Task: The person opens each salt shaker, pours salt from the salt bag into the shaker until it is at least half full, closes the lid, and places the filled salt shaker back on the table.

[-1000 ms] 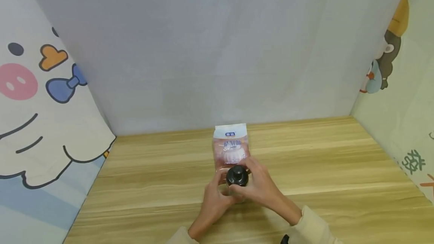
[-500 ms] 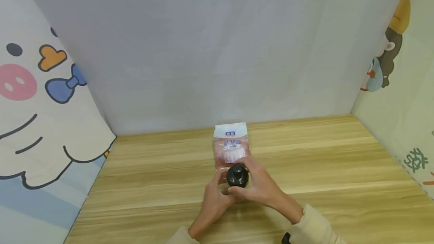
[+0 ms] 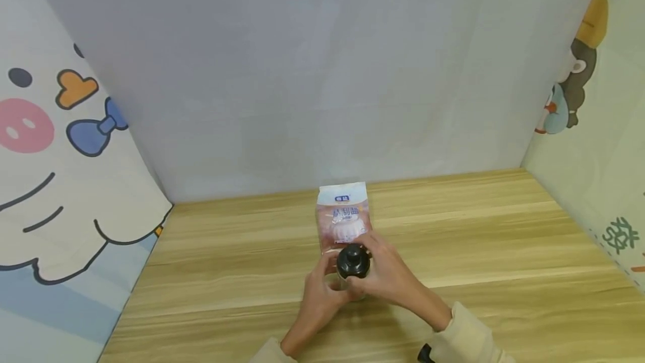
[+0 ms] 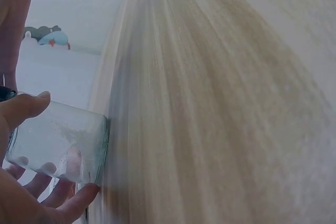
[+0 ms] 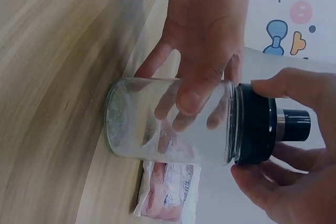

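A clear glass jar (image 5: pixel 152 135) stands upright on the table between both hands, a little whitish residue near its bottom. My left hand (image 3: pixel 320 297) grips the glass body, its thumb on one side and its fingers spread round the other. At the jar's mouth sits a black lid (image 3: pixel 353 261) with a knob on top. My right hand (image 3: pixel 385 273) pinches that lid by its rim between thumb and fingers. In the right wrist view, the ridged glass neck (image 5: pixel 231 124) shows right beside the lid.
Just behind the jar lies a pink and white printed packet (image 3: pixel 344 214), partly covered by the right hand. The wood-grain table (image 3: pixel 227 262) runs back to a grey cloth backdrop (image 3: pixel 302 71). Cartoon-printed sheets (image 3: pixel 75 184) flank both sides.
My right thumb has shifted slightly rightward along the lid's near edge. The left hand keeps its grip on the jar, and the packet stays in place.
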A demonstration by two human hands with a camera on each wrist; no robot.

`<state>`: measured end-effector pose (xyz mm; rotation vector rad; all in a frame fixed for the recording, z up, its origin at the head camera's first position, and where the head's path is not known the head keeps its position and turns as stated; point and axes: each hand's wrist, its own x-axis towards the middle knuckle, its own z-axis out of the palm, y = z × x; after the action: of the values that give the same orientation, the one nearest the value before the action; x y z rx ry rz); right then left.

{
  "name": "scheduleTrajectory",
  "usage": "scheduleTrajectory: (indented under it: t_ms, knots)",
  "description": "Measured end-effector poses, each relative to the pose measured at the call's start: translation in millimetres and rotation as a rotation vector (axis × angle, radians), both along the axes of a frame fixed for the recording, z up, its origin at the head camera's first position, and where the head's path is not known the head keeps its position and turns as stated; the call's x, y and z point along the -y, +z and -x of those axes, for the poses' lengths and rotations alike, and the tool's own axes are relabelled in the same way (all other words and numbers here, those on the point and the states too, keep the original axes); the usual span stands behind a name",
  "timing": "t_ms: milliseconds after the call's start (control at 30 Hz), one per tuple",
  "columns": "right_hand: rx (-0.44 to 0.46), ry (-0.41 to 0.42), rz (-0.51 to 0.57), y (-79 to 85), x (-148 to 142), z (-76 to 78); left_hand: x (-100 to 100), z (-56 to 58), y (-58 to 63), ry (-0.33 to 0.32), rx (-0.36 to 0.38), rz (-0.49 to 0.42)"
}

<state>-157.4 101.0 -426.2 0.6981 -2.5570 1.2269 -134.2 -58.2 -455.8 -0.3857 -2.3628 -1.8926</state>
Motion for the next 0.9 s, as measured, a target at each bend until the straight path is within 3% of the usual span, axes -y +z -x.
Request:
scheduleTrajectory:
  t_ms: [333,667,900]
  knots:
    - [-0.029,0.097,0.004,-2.2,-6,2.3,0,-0.8,-1.7,0.01,-0.005,0.001]
    - [0.004,-0.11,-0.029,2.6,5,-3.4,1,-1.9,0.6,0.015,-0.023,0.028]
    - [0.008,-0.151,-0.048,2.5,10,-3.1,1,-2.2,1.4,0.012,-0.013,0.025]
